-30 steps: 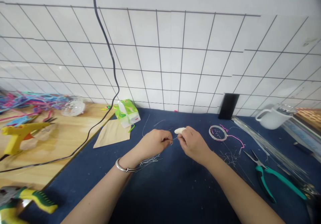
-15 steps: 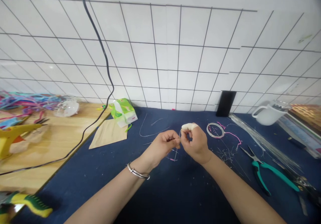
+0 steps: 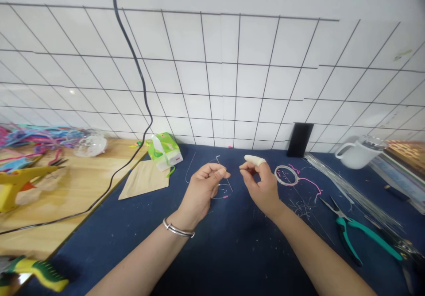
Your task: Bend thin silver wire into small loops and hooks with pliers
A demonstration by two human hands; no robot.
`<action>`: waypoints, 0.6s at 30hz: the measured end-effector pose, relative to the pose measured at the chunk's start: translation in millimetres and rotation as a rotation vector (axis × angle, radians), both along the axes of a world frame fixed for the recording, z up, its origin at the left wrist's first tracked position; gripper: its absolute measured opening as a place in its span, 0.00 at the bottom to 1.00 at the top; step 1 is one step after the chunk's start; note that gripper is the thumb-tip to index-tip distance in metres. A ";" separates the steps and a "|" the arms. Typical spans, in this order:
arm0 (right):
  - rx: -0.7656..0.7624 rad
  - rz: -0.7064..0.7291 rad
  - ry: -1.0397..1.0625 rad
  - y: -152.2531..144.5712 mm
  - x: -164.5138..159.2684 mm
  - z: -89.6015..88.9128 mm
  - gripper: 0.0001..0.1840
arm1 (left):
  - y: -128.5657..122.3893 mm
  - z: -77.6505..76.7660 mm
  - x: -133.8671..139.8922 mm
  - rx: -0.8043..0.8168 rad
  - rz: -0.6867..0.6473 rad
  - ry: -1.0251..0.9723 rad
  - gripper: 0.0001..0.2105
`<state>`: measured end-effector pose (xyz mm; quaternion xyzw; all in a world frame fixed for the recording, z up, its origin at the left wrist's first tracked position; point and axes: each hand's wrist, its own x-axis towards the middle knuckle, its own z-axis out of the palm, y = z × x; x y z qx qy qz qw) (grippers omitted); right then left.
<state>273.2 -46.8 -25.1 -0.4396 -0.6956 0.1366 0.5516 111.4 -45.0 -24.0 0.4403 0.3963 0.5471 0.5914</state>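
My left hand (image 3: 206,183), with a silver bangle at the wrist, pinches a thin bent metal wire (image 3: 229,184) between thumb and forefinger. Parts of this wire stick out above and below the fingers, and a small pink piece (image 3: 226,196) shows on a curved strand under the hand. To the right, apart from the wire, my right hand (image 3: 261,187) has its thumb and a fingertip closed together; whether anything tiny is between them I cannot make out. A white cover (image 3: 255,159) wraps one of its fingers. Beside it lies a round clear dish (image 3: 277,177) with pink bits.
Teal-handled pliers (image 3: 372,238), cut wire scraps (image 3: 303,209) and a bundle of straight wires (image 3: 345,183) lie right. Behind stand a black phone-like slab (image 3: 300,140) and a white mug (image 3: 355,154). A tissue pack (image 3: 164,150), cloth piece (image 3: 144,179) and yellow glue gun (image 3: 20,178) are left.
My hands have drawn apart, the left one moving left with the wire in its fingers. The right hand has come off the wire. The view has tipped up slightly.
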 end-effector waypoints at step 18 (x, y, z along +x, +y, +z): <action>-0.504 0.411 0.370 0.3 -8.6 -2.7 0.14 | -2.6 8.3 -0.7 0.053 -0.121 -0.119 0.08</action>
